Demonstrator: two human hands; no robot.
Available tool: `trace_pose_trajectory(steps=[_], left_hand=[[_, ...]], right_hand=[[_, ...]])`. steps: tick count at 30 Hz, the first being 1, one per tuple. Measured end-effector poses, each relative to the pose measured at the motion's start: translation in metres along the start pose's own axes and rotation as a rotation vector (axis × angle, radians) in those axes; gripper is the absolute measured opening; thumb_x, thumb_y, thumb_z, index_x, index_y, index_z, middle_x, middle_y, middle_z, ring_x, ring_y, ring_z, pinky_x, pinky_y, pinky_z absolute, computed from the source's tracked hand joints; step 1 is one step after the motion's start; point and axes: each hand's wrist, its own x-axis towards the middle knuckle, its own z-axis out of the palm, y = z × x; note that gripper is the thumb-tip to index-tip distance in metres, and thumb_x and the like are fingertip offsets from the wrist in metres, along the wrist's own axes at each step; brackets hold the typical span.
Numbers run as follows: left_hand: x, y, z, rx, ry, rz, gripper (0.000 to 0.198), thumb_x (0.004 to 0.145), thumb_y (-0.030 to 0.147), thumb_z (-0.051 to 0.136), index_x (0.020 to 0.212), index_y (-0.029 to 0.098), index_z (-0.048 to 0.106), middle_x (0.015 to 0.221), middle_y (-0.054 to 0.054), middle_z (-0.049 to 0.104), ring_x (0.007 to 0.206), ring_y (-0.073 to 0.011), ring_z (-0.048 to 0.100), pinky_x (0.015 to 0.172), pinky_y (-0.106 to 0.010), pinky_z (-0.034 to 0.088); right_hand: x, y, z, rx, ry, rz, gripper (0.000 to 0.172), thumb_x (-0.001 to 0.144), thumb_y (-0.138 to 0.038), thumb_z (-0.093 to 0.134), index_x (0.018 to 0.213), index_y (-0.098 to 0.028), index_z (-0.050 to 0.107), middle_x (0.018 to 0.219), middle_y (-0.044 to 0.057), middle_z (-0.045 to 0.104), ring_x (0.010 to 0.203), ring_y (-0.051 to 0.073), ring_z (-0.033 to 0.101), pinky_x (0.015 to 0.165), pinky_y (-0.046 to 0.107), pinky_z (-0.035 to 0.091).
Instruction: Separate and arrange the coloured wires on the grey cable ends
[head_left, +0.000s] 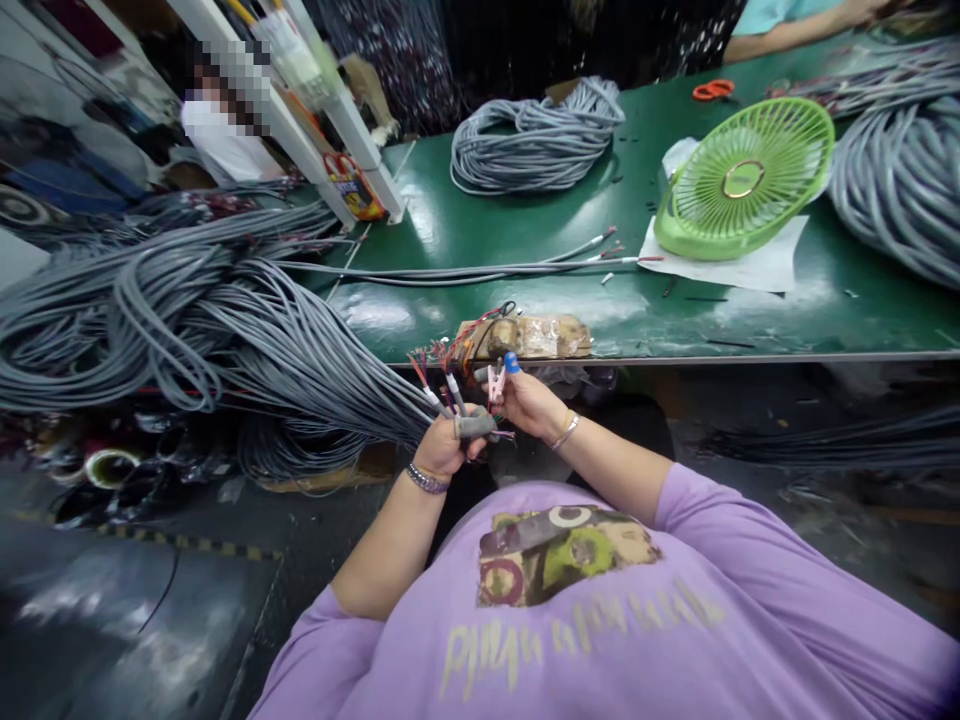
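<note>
My left hand (444, 447) is wrapped round grey cables (450, 398) near their stripped ends, where thin coloured wires fan out. A grey covering (474, 426) sits on its thumb. Close beside it, my right hand (531, 405) is closed on a small pink clip-like tool (496, 384), right by the wire ends. One of its fingertips wears a blue cover (511, 362). What lies between the tool's jaws is too small to make out. Just beyond my hands, a worn wooden block (551, 337) rests on the edge of the green table (420, 315).
A large bundle of grey cable (180, 300) spreads over the left side. Coiled cables (525, 145) lie at the back and more cable (904, 180) at right. A green fan (746, 180) stands on white paper. Orange-handled scissors (712, 91) lie near a co-worker's arm (787, 35).
</note>
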Motion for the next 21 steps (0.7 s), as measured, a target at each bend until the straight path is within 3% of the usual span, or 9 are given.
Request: trace_pose_trajectory(steps=[10,16,21], left_hand=[[0.003,-0.006,0.000,0.039,-0.008,-0.046,0.029,0.058,0.038,0.073,0.053,0.013,0.058,0.033,0.002,0.046,0.027,-0.0054,0.034,0.035,-0.020,0.020],[0.002,-0.002,0.003,0.018,0.032,-0.053,0.029,0.054,0.038,0.074,0.054,0.013,0.058,0.032,0.003,0.045,0.027,-0.0057,0.034,0.034,-0.020,0.018],[-0.010,-0.006,0.005,0.039,0.050,0.010,0.027,0.060,0.037,0.072,0.055,0.014,0.059,0.034,0.003,0.047,0.028,-0.0058,0.034,0.034,-0.020,0.020]], right_hand=[[0.000,-0.001,0.012,0.161,0.104,-0.044,0.049,0.073,-0.061,0.067,0.072,-0.012,0.067,0.057,-0.002,0.055,0.048,0.006,0.042,0.045,0.020,0.032],[-0.003,0.001,0.003,0.137,0.037,0.040,0.059,0.077,-0.072,0.053,0.081,-0.015,0.067,0.067,0.001,0.060,0.053,0.009,0.049,0.048,0.021,0.037],[-0.010,0.000,-0.003,0.130,-0.034,0.109,0.061,0.083,-0.071,0.042,0.086,-0.016,0.067,0.074,0.003,0.063,0.057,0.010,0.051,0.052,0.021,0.040]])
